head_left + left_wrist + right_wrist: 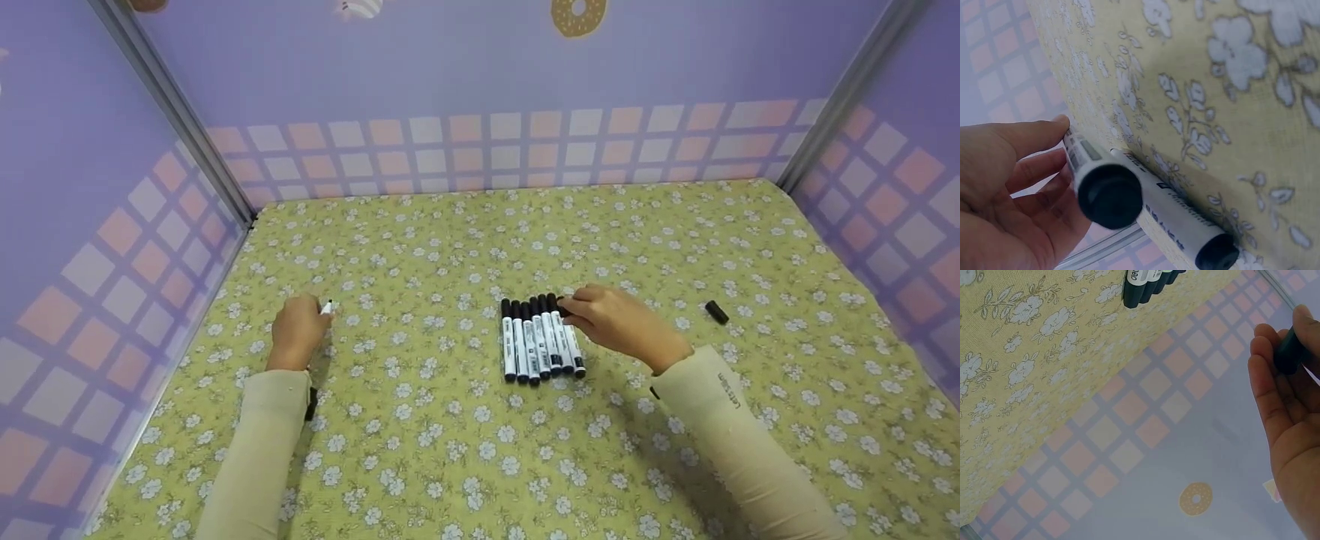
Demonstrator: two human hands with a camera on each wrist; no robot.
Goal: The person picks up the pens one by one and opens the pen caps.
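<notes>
- Marker pens (pixel 532 349) lie side by side about midway between the left and right edges of the desk (pixel 420 450), cap ends toward its far edge; most are capped, so separating pen from cap looks undone there.
- Left hand (pixel 295 330), near the left edge, pinches one pen (pixel 1100 180) between thumb and fingers; its tip is hidden in the wrist view. A second pen (pixel 1171 211) lies just beneath on the desk, apparently uncapped.
- Right hand (pixel 619 324), at the row's far right end, pinches a black cap (pixel 1289 353) between thumb and fingers; I cannot tell whether a barrel is attached.
- Loose cap (pixel 717 312) lies toward the right edge, apart from any pen: at least one separation looks done.
</notes>
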